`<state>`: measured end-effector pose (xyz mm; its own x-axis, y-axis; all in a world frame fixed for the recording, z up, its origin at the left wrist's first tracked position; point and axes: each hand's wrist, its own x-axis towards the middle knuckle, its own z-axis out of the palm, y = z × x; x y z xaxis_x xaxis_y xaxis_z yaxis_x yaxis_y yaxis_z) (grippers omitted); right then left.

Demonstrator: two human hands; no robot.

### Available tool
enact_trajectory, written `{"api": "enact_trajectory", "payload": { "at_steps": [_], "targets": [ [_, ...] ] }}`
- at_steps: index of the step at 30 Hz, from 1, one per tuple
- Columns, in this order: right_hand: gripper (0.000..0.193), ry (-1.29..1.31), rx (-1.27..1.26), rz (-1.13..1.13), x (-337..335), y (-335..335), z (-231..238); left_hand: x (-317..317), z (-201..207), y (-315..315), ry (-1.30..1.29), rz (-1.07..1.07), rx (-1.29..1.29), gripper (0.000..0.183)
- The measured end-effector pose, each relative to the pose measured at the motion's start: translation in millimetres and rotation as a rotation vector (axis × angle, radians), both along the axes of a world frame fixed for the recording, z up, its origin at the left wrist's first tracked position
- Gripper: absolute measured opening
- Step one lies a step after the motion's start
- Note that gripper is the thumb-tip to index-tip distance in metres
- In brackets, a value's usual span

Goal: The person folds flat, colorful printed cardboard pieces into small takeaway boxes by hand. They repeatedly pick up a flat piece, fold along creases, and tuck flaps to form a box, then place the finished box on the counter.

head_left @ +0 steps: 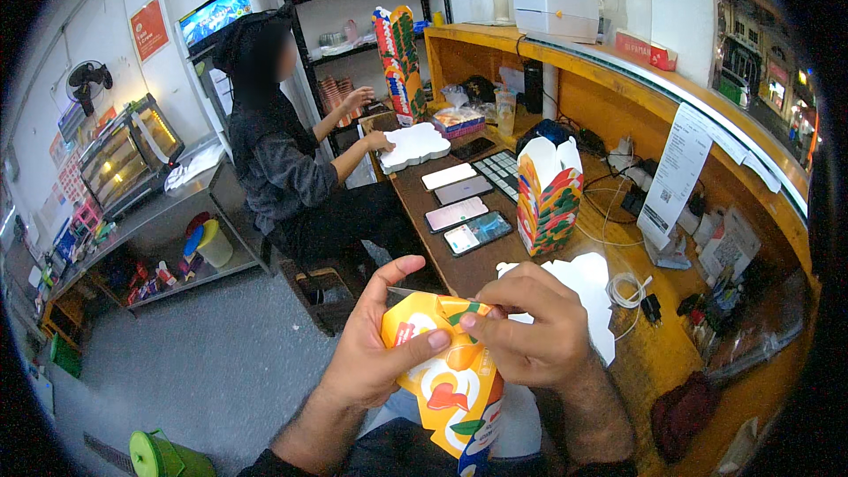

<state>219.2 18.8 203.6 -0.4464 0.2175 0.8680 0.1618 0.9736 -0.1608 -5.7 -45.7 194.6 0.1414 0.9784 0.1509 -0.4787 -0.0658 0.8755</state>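
Observation:
Over my lap I hold a yellow printed food carton (450, 373), partly folded, with red, green, white and blue patches. My left hand (375, 349) grips its left side, thumb pressed on the front panel and index finger stretched out above. With bent fingers, my right hand (534, 322) pinches the carton's upper right edge at a folded flap. A folded carton (549, 199) with a colourful print and raised white flaps stands on the desk beyond my right hand. White flat carton blanks (587, 287) lie partly hidden behind that hand.
At the desk's far end sits a co-worker (274, 141), one hand on a stack of white blanks (415, 148) beside tall nested cartons (399, 62). Several phones (477, 231) and a keyboard (499, 175) lie between us. A coiled white cable (629, 290) rests at right; a receipt (676, 177) hangs from the shelf.

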Motion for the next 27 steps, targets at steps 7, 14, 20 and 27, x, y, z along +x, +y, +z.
{"api": "enact_trajectory", "payload": {
  "at_steps": [7,14,20,27],
  "targets": [
    [0.028,-0.056,0.169,-0.106,-2.8,-7.3,4.6,-0.5,-2.9,0.2,-0.001,0.022,0.035,0.087],
    [0.038,-0.151,0.309,-0.187,4.4,-17.5,10.1,3.3,-3.1,3.4,-0.038,0.031,0.050,0.082],
    [0.035,0.008,0.116,-0.119,-3.2,-15.8,3.0,0.6,1.3,2.9,0.003,0.036,0.040,0.086],
    [0.039,0.002,0.121,-0.136,-10.2,-20.6,0.8,-5.2,-0.7,3.4,0.052,0.063,0.097,0.082]
  ]
}}
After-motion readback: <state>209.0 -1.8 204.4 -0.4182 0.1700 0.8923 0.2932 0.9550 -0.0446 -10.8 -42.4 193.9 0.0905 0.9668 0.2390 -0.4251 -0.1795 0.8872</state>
